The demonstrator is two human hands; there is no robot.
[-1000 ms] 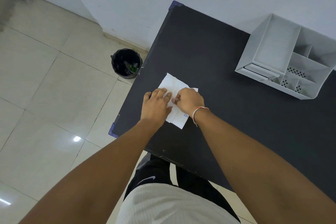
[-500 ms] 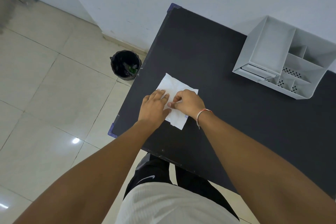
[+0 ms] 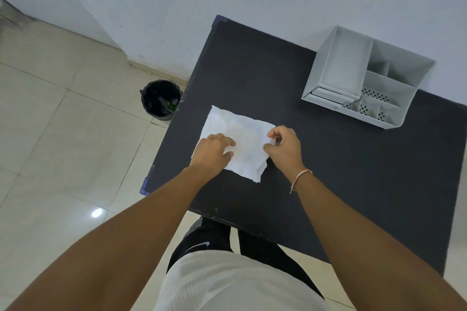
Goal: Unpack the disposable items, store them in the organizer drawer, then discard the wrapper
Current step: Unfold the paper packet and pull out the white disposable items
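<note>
the white sheet [image 3: 240, 141] now lies spread wider on the table [image 3: 328, 171] than before. left hand [image 3: 214, 150] presses it flat, grip released; right hand [image 3: 284, 148] pinches its right edge. a swoosh logo [image 3: 199, 245] marks the shorts.

1. White sheet [image 3: 243, 145] — thin, crinkled, roughly rectangular, spread flat on the dark tabletop near its left edge; near right corner ragged, right edge lifted slightly.
2. White organizer [image 3: 364, 78] — plastic, upright at the table's far right against the wall, well apart from the sheet; one large open bay, several small compartments with perforated floors, drawer front low on its left side.
</note>
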